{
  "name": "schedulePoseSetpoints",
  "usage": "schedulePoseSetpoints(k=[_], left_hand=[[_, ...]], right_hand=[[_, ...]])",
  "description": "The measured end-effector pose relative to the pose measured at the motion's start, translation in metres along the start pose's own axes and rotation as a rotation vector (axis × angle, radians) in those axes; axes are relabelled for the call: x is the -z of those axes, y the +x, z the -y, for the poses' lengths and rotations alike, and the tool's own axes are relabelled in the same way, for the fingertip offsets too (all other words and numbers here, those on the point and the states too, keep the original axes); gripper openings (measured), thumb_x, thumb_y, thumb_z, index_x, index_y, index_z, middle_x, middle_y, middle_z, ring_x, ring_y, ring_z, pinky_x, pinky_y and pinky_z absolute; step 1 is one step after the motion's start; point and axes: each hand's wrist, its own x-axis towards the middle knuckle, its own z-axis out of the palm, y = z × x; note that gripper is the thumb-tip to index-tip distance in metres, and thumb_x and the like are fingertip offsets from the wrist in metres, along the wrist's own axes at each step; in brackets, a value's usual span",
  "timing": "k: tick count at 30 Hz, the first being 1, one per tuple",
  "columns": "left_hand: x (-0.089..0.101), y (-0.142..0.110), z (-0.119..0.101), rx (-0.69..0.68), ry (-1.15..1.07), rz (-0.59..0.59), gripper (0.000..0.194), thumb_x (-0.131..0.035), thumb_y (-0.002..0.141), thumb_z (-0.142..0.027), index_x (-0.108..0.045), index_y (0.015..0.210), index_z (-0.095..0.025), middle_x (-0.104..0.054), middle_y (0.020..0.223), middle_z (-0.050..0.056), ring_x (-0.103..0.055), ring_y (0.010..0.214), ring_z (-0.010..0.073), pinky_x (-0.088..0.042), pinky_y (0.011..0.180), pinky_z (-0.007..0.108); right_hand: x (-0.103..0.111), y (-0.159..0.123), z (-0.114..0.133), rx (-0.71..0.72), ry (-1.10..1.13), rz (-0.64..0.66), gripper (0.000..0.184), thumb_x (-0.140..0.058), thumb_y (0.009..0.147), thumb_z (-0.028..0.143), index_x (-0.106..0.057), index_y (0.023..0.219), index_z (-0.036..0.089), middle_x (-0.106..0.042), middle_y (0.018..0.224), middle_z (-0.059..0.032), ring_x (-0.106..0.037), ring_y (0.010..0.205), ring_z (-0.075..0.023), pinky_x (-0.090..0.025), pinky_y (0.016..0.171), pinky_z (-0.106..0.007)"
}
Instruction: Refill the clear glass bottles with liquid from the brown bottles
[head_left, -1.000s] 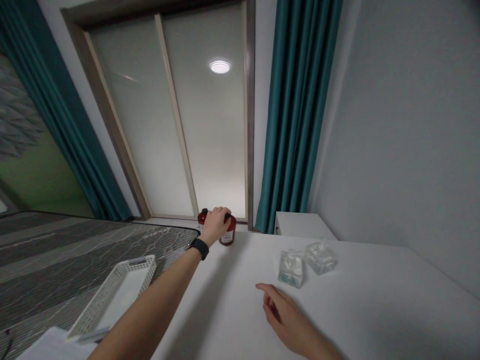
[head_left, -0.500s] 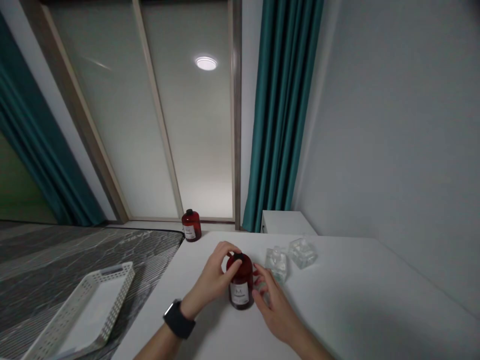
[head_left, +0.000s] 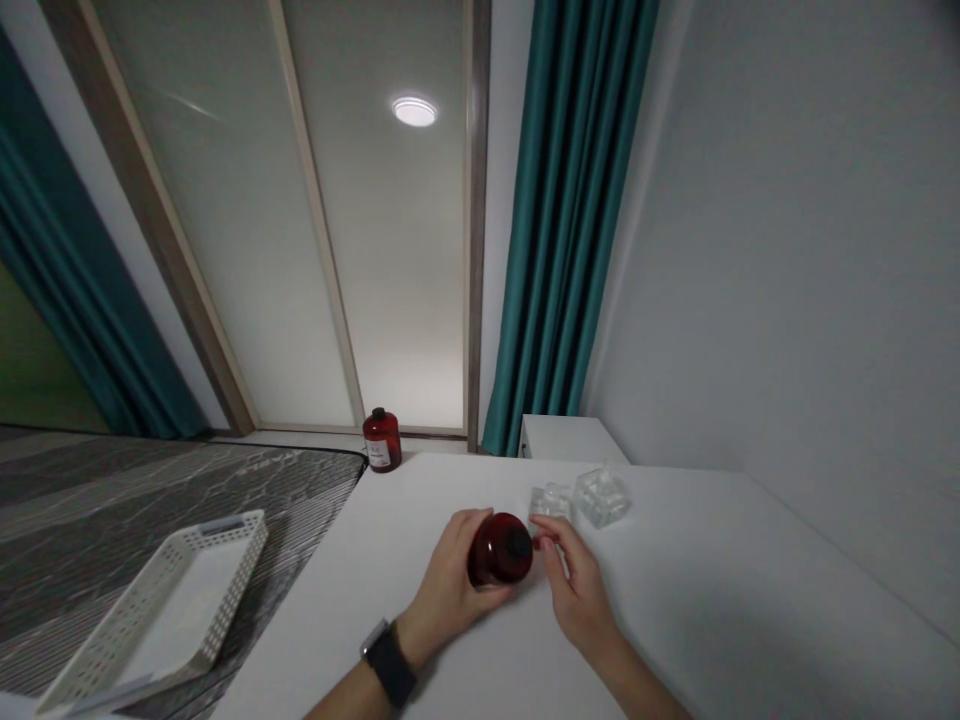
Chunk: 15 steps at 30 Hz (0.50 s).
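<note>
Head cam: fwd & dn, nr white tbl (head_left: 352, 575), facing frosted drs (head_left: 397, 270).

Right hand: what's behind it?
The upper part of a clear container, on the white table, shows past the right hand. The hand hides most of its lower part; base not visible.

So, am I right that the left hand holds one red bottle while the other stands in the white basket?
Not quite: the head view shows the other bottle on the far left corner of the white table, not in the white basket; the left hand holds one red bottle.
</note>
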Motion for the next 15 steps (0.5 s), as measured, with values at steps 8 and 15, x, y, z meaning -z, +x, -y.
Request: schedulePoseSetpoints(k=[8, 15], left_hand=[[0.007, 0.001, -0.004, -0.169, 0.482, 0.055, 0.079, -0.081, 0.072, -0.021, -0.042, 0.14, -0.02, -0.06, 0.122, 0.015, -0.058, 0.107, 0.033, -0.053, 0.089, 0.049], [0.014, 0.006, -0.013, -0.146, 0.546, 0.177, 0.075, -0.08, 0.067, -0.022, -0.046, 0.134, -0.02, -0.063, 0.121, 0.012, -0.057, 0.106, 0.0338, -0.05, 0.092, 0.05]], right_hand=[[0.004, 0.001, 0.003, 0.087, -0.199, 0.067, 0.018, -0.048, 0.098, 0.032, -0.062, 0.097, 0.02, -0.062, 0.071, 0.0002, -0.062, 0.065, -0.017, -0.049, 0.061, -0.025], [0.008, 0.006, 0.009, 0.007, -0.277, 0.194, 0.013, -0.048, 0.095, 0.032, -0.053, 0.088, 0.022, -0.057, 0.064, 0.0031, -0.057, 0.056, -0.0164, -0.044, 0.056, -0.026]])
